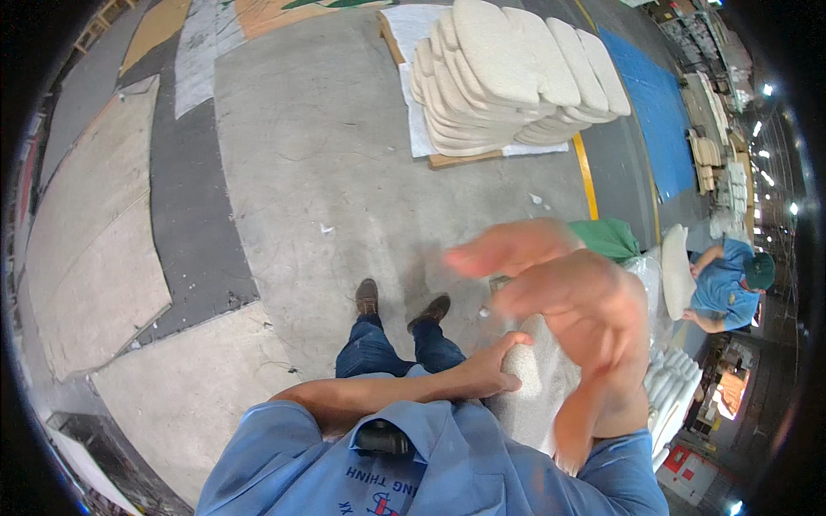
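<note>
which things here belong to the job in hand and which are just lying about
In hand:
- pale speckled pad, gripped by the left hand
- open right hand, blurred
- probably the stacked pale pads

Apparently just lying about:
- blue sheet
- beige floor sheet
- white scrap

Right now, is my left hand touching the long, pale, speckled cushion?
Touching: the head view shows your left hand gripping the cushion by its edge.

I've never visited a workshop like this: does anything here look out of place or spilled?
A few small white scraps lie loose on the grey floor, looking like stray litter. The cushion pile also has uneven edges. Nothing looks plainly spilled.
</note>
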`<state>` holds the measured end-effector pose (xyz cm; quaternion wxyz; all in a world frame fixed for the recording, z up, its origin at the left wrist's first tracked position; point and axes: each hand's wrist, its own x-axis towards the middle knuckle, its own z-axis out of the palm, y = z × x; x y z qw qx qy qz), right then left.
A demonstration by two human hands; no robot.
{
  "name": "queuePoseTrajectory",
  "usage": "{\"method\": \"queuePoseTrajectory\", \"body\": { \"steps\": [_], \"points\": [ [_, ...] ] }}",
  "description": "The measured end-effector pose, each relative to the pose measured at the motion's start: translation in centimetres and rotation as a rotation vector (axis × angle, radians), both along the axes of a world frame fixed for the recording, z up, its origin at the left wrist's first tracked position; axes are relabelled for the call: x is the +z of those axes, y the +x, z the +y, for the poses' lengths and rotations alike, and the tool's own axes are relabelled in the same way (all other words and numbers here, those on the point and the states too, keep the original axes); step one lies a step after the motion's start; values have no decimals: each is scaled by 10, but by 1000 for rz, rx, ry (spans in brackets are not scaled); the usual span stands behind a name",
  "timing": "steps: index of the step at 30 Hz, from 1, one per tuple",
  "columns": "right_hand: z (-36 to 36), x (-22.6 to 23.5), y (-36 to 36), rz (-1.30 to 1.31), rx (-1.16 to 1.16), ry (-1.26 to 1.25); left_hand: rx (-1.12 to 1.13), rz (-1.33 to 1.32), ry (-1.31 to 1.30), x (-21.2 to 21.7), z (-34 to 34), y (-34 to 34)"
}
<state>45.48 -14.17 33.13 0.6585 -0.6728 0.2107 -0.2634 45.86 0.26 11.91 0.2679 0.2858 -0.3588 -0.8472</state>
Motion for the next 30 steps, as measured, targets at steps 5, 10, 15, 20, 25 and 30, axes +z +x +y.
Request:
{"method": "queuePoseTrajectory", "body": {
  "steps": [5,10,15,20,25,30],
  "points": [
    [16,-35,-79,138,-538,96,-24,87,89,21,-12,21],
    [43,-61,-157,259,-733,125,7,57,16,15,-9,21],
    [67,-72,-183,764,-760,-79,-21,-9,182,4,-18,24],
    [127,-119,-254,991,-924,55,0,101,191,71,-64,28],
    [148,-137,-259,643,-1156,324,-167,-32,-148,133,-120,-13],
    [176,-175,-264,-220,-1326,436,-322,44,-48,181,-107,-78]
  ]
}}
